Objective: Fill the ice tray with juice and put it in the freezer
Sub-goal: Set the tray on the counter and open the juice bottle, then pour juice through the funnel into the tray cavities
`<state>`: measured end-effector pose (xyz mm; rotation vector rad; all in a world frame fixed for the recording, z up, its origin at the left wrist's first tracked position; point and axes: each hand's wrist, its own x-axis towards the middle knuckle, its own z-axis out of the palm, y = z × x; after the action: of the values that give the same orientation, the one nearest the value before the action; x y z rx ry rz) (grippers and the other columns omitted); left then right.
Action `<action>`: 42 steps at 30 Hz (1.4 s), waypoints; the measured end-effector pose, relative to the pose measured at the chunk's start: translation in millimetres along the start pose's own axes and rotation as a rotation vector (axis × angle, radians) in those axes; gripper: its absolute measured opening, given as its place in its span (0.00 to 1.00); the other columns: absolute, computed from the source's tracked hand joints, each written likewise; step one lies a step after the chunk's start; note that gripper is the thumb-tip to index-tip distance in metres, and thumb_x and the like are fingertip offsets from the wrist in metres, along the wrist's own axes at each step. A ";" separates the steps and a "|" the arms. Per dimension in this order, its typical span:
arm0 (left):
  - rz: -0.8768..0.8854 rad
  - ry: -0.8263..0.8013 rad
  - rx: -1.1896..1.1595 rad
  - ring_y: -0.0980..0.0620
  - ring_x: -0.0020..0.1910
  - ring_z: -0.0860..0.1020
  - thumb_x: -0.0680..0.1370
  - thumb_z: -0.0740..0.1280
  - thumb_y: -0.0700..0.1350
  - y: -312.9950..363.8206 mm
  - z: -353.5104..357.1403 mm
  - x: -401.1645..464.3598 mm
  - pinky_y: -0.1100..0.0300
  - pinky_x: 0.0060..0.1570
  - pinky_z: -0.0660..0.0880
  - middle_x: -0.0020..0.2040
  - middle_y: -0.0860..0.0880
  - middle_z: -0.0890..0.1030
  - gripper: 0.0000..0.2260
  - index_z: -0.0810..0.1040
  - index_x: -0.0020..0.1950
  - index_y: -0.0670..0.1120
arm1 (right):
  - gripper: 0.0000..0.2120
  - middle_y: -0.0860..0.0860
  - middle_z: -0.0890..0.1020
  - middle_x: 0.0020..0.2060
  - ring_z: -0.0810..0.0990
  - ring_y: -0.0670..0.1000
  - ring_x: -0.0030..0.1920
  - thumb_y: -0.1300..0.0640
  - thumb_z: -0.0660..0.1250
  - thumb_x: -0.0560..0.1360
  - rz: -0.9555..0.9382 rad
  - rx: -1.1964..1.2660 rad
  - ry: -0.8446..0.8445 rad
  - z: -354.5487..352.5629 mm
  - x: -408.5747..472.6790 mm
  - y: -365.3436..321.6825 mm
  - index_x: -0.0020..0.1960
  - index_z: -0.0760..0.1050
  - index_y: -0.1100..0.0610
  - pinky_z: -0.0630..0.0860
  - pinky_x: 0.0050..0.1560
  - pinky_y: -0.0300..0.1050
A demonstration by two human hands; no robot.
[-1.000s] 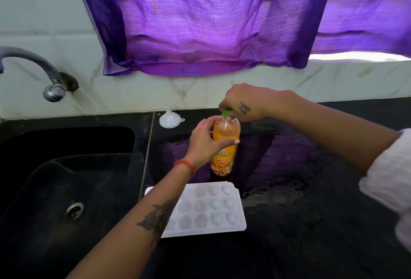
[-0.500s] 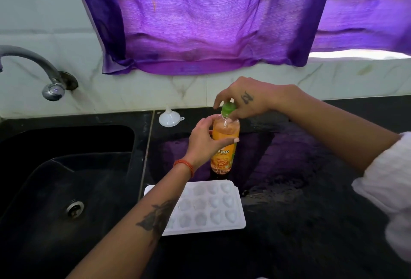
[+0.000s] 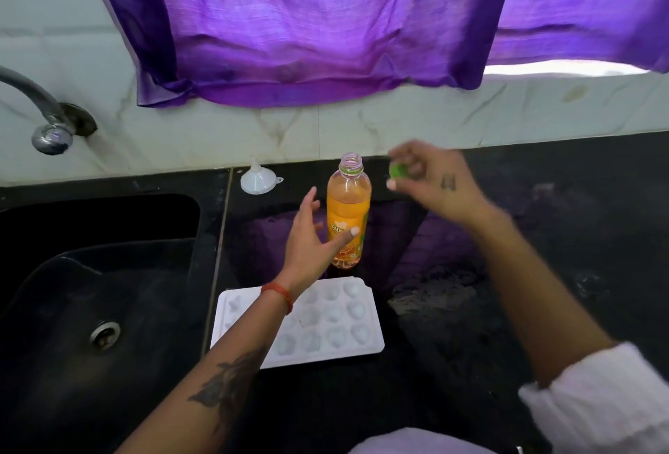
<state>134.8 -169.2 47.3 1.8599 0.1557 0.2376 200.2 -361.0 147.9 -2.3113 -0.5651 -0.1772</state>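
An orange juice bottle (image 3: 348, 211) stands upright on the black counter, its mouth uncapped. My right hand (image 3: 434, 182), blurred with motion, pinches the green cap (image 3: 397, 170) just right of the bottle's neck. My left hand (image 3: 311, 236) is spread beside the bottle's left side, fingers straight, thumb tip in front of the label; it does not grip the bottle. The white ice tray (image 3: 340, 319) lies flat in front of the bottle, its shaped cells with no juice in them, partly crossed by my left forearm.
A small white funnel (image 3: 259, 180) sits upside down at the back of the counter (image 3: 470, 308), left of the bottle. A black sink (image 3: 90, 290) with a drain lies to the left under a metal tap (image 3: 47, 120). A purple curtain (image 3: 307, 18) hangs above.
My right hand has lifted the green cap off the bottle and moved right. My left hand has let go of the bottle and opened beside it.
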 end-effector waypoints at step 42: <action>0.045 0.091 0.720 0.36 0.58 0.75 0.76 0.60 0.35 -88.4 -120.4 222.4 0.51 0.56 0.70 0.56 0.34 0.79 0.14 0.77 0.60 0.39 | 0.39 0.38 0.66 0.64 0.70 0.39 0.59 0.44 0.69 0.69 0.296 0.246 0.449 161.0 -39.0 -12.3 0.73 0.51 0.43 0.69 0.51 0.30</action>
<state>322.7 19.2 15.9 2.5707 0.2888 0.3249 153.7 -254.8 28.8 -1.9970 -0.0147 -0.4431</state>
